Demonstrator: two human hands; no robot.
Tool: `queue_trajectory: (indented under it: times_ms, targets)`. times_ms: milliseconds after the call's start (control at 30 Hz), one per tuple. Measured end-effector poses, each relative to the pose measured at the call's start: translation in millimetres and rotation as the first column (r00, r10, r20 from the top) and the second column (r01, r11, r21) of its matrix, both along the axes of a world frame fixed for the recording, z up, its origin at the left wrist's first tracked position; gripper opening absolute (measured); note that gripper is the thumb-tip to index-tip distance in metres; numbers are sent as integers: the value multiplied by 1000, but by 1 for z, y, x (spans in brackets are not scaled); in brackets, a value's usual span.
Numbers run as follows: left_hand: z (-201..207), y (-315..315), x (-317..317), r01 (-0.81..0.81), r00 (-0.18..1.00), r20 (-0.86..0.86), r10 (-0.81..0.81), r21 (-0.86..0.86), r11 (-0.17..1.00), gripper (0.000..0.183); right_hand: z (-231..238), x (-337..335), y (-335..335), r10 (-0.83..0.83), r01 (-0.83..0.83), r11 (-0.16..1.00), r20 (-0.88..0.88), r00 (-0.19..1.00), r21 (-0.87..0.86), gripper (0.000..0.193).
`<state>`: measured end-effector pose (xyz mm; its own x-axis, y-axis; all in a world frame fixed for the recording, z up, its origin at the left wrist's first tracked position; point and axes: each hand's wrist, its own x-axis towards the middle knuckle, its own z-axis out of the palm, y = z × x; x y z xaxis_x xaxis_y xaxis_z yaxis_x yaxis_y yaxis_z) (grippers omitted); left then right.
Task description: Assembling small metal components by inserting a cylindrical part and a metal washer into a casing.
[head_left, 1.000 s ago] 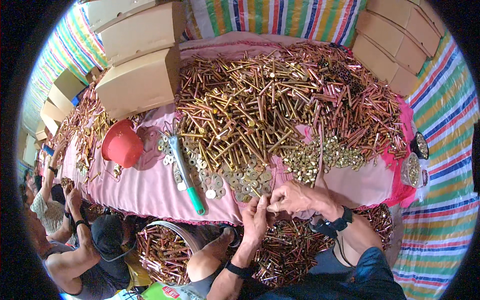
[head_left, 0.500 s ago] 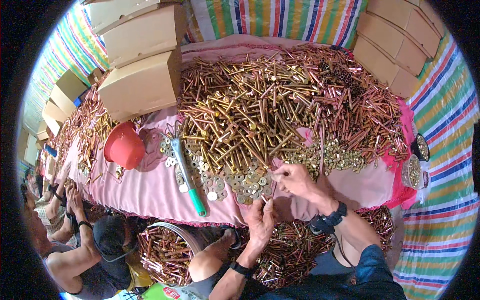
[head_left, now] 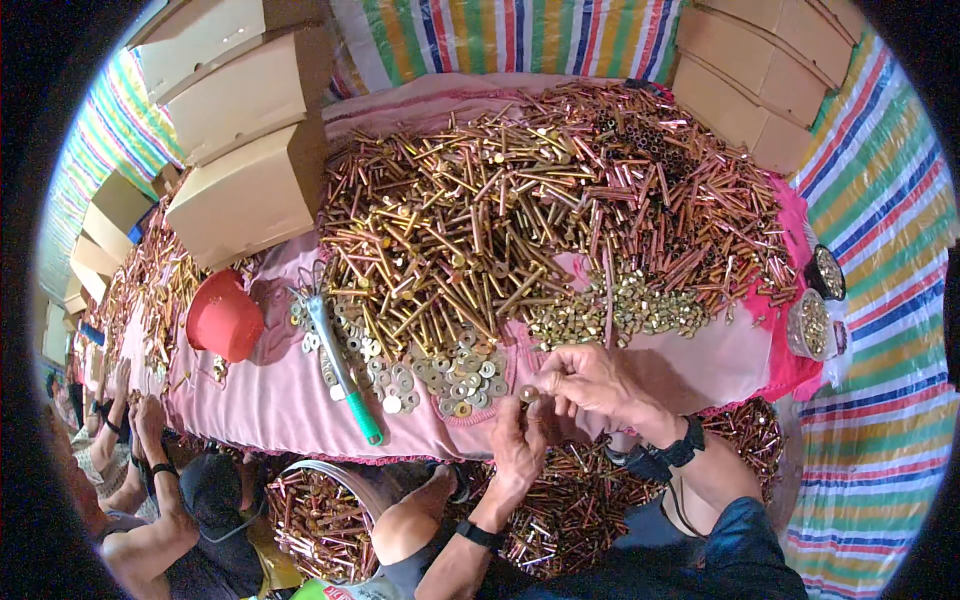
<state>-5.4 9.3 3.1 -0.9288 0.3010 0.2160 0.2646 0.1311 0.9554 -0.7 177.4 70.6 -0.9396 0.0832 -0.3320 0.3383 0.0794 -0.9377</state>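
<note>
My left hand (head_left: 518,445) and my right hand (head_left: 590,385) meet at the near edge of a pink-covered table (head_left: 270,400). Between their fingertips sits a small brass washer or nut (head_left: 527,395) on a bolt; both hands pinch it. Just left of the hands lies a heap of flat washers (head_left: 440,370). Behind it rises a big pile of long brass bolts (head_left: 500,210). A patch of small nuts (head_left: 620,315) lies just beyond my right hand.
A red bowl (head_left: 225,315) and a green-handled tool (head_left: 345,375) lie at the left. Cardboard boxes (head_left: 250,190) stand at both back corners. A tub of bolts (head_left: 315,510) sits below the table. Other people's arms (head_left: 140,450) work at far left. Small containers (head_left: 810,325) stand at the right edge.
My right hand went up to the nut pile and came back down. Both hands have closed together again over a small part at the table edge.
</note>
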Motion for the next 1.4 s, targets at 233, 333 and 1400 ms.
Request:
queue_trajectory:
  times_ms: [233,333,1400]
  targets:
    - [-27,-1,-3,18,999,38,-23,138,990,53,-12,3,93,-294,450,616,-342,893,646,16]
    - [-5,7,3,36,988,137,-69,227,973,46,-25,21,140,-360,553,503,-421,833,664,17]
    - [-8,8,-2,88,978,-179,-110,-127,988,15,-43,2,189,-175,631,210,-606,776,747,23]
